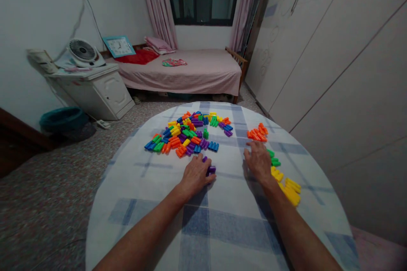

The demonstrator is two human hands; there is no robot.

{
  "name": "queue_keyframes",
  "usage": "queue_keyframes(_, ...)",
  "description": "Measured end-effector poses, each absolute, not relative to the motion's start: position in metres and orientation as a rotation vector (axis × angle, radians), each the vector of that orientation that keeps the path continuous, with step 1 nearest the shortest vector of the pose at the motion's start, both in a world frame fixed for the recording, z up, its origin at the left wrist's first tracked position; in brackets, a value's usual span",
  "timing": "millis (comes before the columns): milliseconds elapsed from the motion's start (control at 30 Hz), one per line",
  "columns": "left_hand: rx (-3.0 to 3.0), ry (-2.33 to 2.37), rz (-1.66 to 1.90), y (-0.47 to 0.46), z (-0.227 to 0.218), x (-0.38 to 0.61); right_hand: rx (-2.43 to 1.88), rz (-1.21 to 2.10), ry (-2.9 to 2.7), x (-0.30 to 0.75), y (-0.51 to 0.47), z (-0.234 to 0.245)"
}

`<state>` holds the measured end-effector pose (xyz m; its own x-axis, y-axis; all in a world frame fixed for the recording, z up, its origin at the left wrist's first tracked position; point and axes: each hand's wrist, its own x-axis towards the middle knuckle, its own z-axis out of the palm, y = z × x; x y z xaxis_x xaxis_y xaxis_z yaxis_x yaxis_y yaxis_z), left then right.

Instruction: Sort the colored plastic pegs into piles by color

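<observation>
Head view: looking down over both forearms at a round worktop (229, 228) covered in a soft white cloth with a faded blue plaid.

Left hand (195, 175): fingers (205, 176) curled downward, tips right up against some stubby purple plastic pegs (210, 170). Honestly can't tell if they're pinching them or just touching.

Right hand (259, 161): fingers (254, 149) spread open and resting on the cloth, holding nothing. Closest things are some green pegs (274, 160) just beside it.

Main pile: a loose, curved heap of glossy, tube-shaped pegs (187, 133) in red-orange, yellow, green, blue and purple, sitting on the cloth past the left hand. Some lie in little side-by-side rows.

Other pegs: a tight orange clump (257, 133) sits above the right hand, and chunky yellow pegs (291, 192) trail along the right of the right wrist.

Room: past the worktop there's a bed (203, 80) with a smooth pink sheet, a white cabinet (95, 93) with a round-grilled fan (82, 49) on top, and a teal plastic bin (62, 119) on the speckled floor. Big glossy wardrobe doors (318, 51) fill the right side.
</observation>
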<state>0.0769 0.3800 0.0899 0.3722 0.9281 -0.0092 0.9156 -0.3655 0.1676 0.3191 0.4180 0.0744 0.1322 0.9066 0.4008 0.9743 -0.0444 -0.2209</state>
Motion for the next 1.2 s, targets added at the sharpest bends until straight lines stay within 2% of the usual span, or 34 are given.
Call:
queue_keyframes(100,2.494,1.748,0.151,0.382,0.082,0.085,-1.911,-0.040,-1.907,0.293,0.413,0.060)
queue_keyframes(400,2.410,1.750,0.387,0.381,0.062,0.077,-1.764,-0.090,-1.897,0.290,0.404,0.035)
queue_keyframes(567,2.252,1.591,0.753,0.382,0.055,0.060,-1.602,0.013,-1.946,0.307,0.411,0.026)
queue_keyframes(733,2.051,1.424,1.005,0.384,0.049,0.054,-1.614,0.025,-1.937,0.309,0.413,0.025)
queue_keyframes(833,2.073,1.439,0.913,0.382,0.054,0.062,-1.621,0.040,-1.933,0.307,0.412,0.027)
queue_keyframes(1033,2.461,1.569,0.318,0.378,0.070,0.092,-1.603,0.030,-1.932,0.310,0.414,0.024)
queue_keyframes(1200,2.447,1.589,0.339,0.377,0.078,0.077,-1.570,0.030,-1.936,0.311,0.413,0.024)
